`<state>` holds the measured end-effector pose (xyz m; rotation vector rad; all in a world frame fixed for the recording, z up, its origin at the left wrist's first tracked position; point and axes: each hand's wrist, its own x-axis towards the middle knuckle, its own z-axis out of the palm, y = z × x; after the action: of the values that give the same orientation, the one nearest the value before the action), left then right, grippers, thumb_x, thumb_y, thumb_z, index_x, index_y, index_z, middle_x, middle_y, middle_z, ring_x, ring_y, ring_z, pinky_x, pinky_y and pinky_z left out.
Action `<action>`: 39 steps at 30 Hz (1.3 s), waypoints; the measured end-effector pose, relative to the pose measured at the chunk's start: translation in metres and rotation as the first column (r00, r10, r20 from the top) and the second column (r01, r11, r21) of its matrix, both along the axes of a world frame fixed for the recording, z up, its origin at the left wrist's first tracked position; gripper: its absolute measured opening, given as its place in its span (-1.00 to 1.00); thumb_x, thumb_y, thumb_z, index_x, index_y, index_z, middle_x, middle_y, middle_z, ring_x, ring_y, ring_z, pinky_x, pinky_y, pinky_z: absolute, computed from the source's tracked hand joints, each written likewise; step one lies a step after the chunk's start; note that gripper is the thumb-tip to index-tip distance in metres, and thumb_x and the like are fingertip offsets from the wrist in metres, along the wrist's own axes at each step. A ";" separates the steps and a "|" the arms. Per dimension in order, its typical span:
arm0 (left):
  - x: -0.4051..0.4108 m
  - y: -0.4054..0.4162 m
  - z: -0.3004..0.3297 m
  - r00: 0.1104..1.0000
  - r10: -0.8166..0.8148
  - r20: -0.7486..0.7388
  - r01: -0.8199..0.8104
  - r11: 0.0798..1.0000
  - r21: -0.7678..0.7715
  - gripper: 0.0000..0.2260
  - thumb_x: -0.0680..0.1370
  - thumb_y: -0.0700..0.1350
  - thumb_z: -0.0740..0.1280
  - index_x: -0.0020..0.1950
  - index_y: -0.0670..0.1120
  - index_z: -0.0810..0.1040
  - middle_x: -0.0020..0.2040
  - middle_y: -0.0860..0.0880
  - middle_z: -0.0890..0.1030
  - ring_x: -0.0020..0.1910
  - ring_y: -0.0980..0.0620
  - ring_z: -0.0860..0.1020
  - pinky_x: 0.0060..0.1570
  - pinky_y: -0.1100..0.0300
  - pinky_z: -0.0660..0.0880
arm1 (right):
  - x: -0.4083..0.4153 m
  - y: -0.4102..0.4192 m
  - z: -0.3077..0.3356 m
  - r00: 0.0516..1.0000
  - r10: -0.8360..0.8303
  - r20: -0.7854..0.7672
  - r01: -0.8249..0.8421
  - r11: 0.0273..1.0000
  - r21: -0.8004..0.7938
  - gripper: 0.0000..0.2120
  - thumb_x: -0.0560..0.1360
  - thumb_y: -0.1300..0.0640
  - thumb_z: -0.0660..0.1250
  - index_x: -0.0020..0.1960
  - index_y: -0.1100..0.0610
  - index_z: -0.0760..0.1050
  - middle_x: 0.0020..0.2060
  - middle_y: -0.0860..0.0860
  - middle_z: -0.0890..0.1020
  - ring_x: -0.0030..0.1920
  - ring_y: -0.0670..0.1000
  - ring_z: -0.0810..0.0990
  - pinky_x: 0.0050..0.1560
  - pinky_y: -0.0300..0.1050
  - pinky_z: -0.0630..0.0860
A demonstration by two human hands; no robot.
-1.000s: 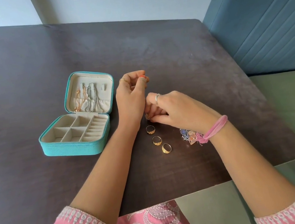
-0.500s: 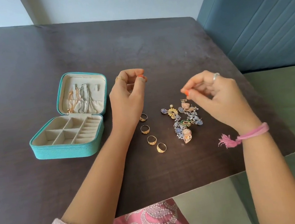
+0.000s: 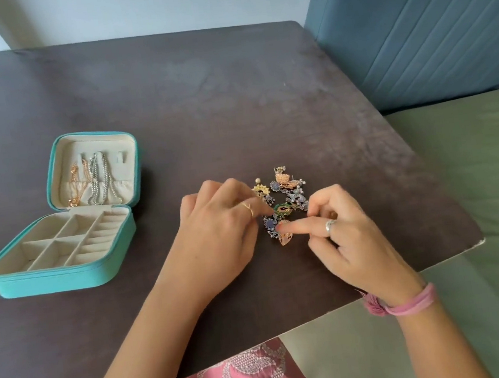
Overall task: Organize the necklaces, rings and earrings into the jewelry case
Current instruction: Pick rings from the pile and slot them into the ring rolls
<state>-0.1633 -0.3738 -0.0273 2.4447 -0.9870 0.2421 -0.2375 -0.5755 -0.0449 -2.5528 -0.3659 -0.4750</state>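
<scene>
dark table (image 3: 230,97), left hand (image 3: 219,233) and right hand (image 3: 351,233) grips curled, pinching clustered earrings (image 3: 287,196) (rings hidden)

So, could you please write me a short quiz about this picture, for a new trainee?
1. True or false: the jewelry case is closed.
2. Where are the necklaces?
A. on the table
B. hanging inside the case lid
C. in the left hand
3. Fill in: both hands reach to the pile of ____ on the table.

Key:
1. False; it lies open.
2. B.
3. Earrings; the left hand and right hand meet there.
</scene>
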 end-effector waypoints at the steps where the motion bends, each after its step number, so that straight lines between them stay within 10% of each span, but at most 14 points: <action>1: -0.002 0.000 0.000 1.000 -0.012 0.005 0.012 1.000 0.023 -0.66 0.50 -0.06 0.08 -0.04 0.13 0.66 0.00 0.08 0.57 -0.04 -0.07 0.49 -0.10 0.09 0.23 | -0.001 0.000 0.000 1.000 0.004 0.006 -0.004 0.999 -0.054 -0.63 0.47 0.24 0.19 0.12 -0.07 0.64 -0.11 0.02 0.39 -0.22 0.01 0.42 -0.09 0.00 0.46; 10: -0.008 -0.009 -0.002 1.000 0.003 0.028 -0.006 0.991 0.130 -0.60 0.50 -0.10 0.06 0.01 0.17 0.67 0.06 0.03 0.56 0.00 -0.09 0.52 -0.03 0.04 0.22 | 0.001 -0.020 0.001 0.980 -0.176 0.091 0.174 0.984 0.038 -0.67 0.47 0.27 0.17 0.00 0.05 0.68 -0.13 0.00 0.44 -0.20 0.05 0.43 -0.06 -0.08 0.43; 22: -0.005 -0.021 -0.006 0.990 0.126 0.058 -0.134 0.979 0.157 -0.55 0.48 -0.13 0.03 0.18 0.13 0.60 0.12 0.02 0.51 0.01 -0.06 0.50 -0.03 -0.05 0.34 | 0.015 -0.023 -0.001 0.941 -0.293 -0.170 0.326 0.921 0.215 -0.56 0.50 0.26 0.07 0.20 -0.04 0.58 -0.06 -0.06 0.41 0.03 -0.07 0.46 0.08 -0.42 0.32; 39: -0.063 -0.028 -0.005 0.995 -0.102 0.021 0.102 0.995 -0.015 -0.77 0.53 -0.11 0.27 0.13 0.00 0.62 -0.11 0.03 0.53 -0.25 -0.02 0.49 -0.33 0.01 0.41 | 0.025 -0.023 -0.005 0.950 -0.305 -0.068 0.305 0.952 0.003 -0.50 0.50 0.29 0.03 0.22 -0.10 0.57 -0.02 -0.02 0.40 0.01 0.02 0.41 0.02 -0.12 0.43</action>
<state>-0.2263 -0.4020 -0.0323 2.3740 -1.1109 0.2393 -0.2124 -0.5987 -0.0496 -2.6144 0.0600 -0.4990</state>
